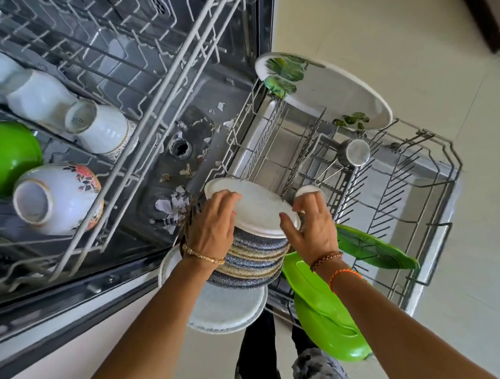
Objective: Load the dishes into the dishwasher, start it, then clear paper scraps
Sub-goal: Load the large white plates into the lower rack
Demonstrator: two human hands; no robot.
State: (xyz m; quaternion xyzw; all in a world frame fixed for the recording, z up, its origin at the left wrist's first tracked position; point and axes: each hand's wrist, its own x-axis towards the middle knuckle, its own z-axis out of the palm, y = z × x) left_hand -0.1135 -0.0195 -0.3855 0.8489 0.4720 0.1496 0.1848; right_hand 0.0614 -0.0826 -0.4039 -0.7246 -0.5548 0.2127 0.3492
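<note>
Pale floor tiles are surrounding the open dishwasher, and I'm working over its pulled-out grey wire lower rack (435, 178). My left hand (212, 221) and right hand (312, 226) are curling their fingers round the two sides of a white round plate (258, 206), the nearest in a row of speckled blue and beige plates (253, 256) standing on edge at the rack's near corner. Beside that row, green plastic dishes (316, 290) are leaning; at the rack's far corner a big leaf-printed white plate (330, 90) is standing. Paper scraps (173, 205) are lying on the tub floor just behind the rack. I'm judging loading is the step in hand; next I'm needing to seat this plate upright between tines without knocking its neighbours.
</note>
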